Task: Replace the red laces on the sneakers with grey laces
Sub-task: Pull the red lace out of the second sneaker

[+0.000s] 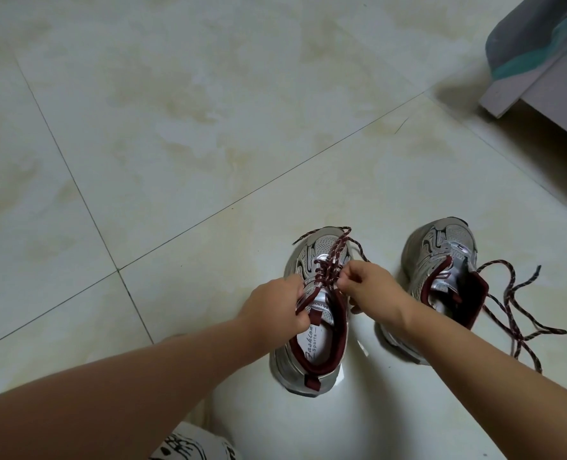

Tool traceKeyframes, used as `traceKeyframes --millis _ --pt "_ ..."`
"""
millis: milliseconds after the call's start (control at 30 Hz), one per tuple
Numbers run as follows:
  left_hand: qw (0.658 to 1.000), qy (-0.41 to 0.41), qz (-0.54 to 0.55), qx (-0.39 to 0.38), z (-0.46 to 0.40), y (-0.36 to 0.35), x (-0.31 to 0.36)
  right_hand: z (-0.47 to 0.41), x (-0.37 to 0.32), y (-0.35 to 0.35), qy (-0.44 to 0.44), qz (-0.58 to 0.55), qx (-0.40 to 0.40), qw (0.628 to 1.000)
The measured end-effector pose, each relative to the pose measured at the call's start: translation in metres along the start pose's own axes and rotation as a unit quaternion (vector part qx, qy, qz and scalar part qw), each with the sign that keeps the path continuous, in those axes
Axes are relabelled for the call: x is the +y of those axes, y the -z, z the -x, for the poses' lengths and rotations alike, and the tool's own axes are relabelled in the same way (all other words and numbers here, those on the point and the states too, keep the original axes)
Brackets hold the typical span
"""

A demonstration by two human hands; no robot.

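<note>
The step in hand looks like unlacing the left-hand sneaker: the red lace is still threaded through its upper eyelets, its loose ends trailing over the toe. The left hand grips the sneaker's side by the tongue, fingers curled round the edge to steady it, while the right hand pinches a crossing of the lace between fingertips and thumb. The other sneaker stands just beside it on the tiled floor, near the floor's closer edge in view, and its lace lies slack and looping on the tiles, apparently pulled out of most eyelets. No grey laces are in view. The next move, by my judgement, calls for drawing each crossing loose row by row, keeping the shoe held down. The laces are round, speckled cord, limp and prone to snag; the uppers are silvery mesh with glossy overlays and a dark red padded collar.
</note>
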State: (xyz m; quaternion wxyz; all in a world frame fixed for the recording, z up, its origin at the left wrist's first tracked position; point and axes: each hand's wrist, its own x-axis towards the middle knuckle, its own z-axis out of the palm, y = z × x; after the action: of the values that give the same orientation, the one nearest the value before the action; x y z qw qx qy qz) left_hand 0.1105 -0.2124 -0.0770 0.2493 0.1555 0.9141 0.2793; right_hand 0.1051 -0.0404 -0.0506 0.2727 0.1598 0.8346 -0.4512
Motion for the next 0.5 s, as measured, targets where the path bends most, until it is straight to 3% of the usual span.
traceKeyframes --millis 67,133,167,200,267,333,400,433,500 --pt "1.0 -0.007 -0.004 -0.007 -0.001 0.0 0.002 -0.001 -0.004 0.009 0.048 0.151 0.017 0.987" --pt "1.0 -0.008 -0.011 -0.014 -0.003 0.001 0.004 0.0 -0.012 0.014 0.126 0.402 0.073 0.904" --pt "1.0 -0.004 -0.013 -0.015 -0.004 0.001 0.004 0.001 -0.011 0.013 0.156 0.472 0.092 0.863" --pt "1.0 0.001 -0.012 -0.015 -0.005 0.001 0.005 0.002 -0.009 0.01 0.159 0.482 0.096 0.856" --pt "1.0 0.008 -0.009 -0.011 -0.005 0.0 0.004 0.005 -0.005 0.003 0.101 0.355 0.1 0.924" --pt "1.0 0.012 -0.005 -0.01 -0.004 -0.001 0.004 0.004 0.001 -0.002 0.002 0.175 0.03 0.984" --pt "1.0 0.008 -0.007 -0.013 -0.003 -0.001 0.003 0.002 0.004 -0.003 -0.028 0.048 0.012 0.998" --pt "1.0 0.005 -0.009 -0.014 -0.003 -0.001 0.003 0.003 0.004 -0.002 -0.008 0.073 0.023 0.997" --pt "1.0 0.003 -0.008 -0.013 -0.003 0.0 0.002 0.001 0.004 0.004 0.07 0.285 0.082 0.952"
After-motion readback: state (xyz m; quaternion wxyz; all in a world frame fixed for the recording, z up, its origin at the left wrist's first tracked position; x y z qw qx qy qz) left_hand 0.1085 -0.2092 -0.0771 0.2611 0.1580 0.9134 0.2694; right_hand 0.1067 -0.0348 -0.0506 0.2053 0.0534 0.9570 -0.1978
